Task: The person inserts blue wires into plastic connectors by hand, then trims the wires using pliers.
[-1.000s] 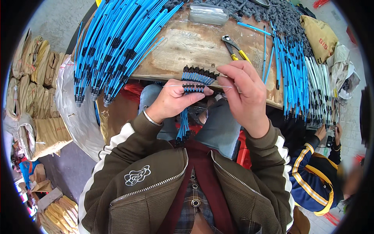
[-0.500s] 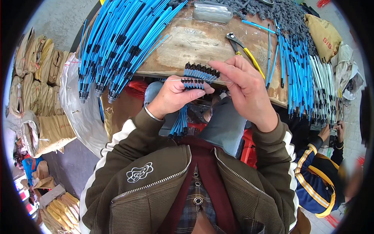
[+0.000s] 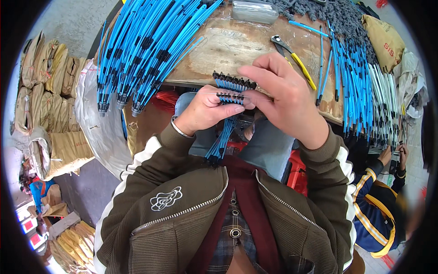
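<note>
My left hand (image 3: 203,108) is closed round a bundle of thin blue rods (image 3: 223,134) with black ends, whose lower parts hang toward my lap. Above the fingers the black tips stand in rows. A thin straight wire (image 3: 206,93) runs crosswise through the near row and sticks out on both sides. My right hand (image 3: 292,98) is at the bundle's right side, index finger and thumb apart. The thumb lies by the row of tips, behind the wire's right end; whether it touches the rods I cannot tell.
On the wooden table (image 3: 223,43) lie yellow-handled pliers (image 3: 301,68), a clear box of thin wires (image 3: 255,11) and a heap of grey parts (image 3: 342,25). Blue rods (image 3: 137,55) hang over its left edge, more (image 3: 353,86) at right. A co-worker's sleeve (image 3: 369,219) shows lower right.
My right thumb and index finger have moved from the wire's right end leftward to the bundle and spread apart. My left hand keeps its hold; the view has shifted slightly.
</note>
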Motion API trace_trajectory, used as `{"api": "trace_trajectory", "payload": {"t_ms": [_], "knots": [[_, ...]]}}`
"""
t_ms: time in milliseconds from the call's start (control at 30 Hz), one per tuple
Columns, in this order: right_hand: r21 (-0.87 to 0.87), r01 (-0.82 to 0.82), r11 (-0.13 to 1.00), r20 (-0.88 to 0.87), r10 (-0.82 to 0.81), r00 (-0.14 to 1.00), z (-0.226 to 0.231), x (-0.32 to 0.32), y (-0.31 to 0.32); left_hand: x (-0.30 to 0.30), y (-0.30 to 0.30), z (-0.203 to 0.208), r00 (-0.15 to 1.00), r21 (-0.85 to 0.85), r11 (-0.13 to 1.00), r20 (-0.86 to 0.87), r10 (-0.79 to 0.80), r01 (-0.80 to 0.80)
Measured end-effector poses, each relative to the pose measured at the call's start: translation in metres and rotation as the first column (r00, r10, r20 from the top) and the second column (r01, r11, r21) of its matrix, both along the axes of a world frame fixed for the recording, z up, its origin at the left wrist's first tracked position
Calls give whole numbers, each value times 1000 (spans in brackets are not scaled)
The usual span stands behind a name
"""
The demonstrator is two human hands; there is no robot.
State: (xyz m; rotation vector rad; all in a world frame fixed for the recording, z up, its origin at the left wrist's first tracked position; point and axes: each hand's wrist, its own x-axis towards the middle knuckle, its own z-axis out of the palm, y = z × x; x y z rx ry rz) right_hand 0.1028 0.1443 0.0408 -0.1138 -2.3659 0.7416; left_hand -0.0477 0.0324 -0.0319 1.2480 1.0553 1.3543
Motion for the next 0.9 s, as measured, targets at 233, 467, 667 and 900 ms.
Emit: {"api": "trace_trajectory", "payload": {"t_ms": [233,467,667,900], "knots": [[58,33,998,-7,-33,999,-5,-2,0,4,0,-7,998,18,1000,54,20,-21],[30,9,1000,-91,-6,996,-1,-5,0,11,-1,-12,987,-7,998,148,59,-59],[141,140,980,-69,-131,989,0,21,10,10,3,-14,997,91,993,24,76,-78],[120,206,971,-17,-206,978,1,26,8,13,6,-14,998,75,995,18,61,-62]]}}
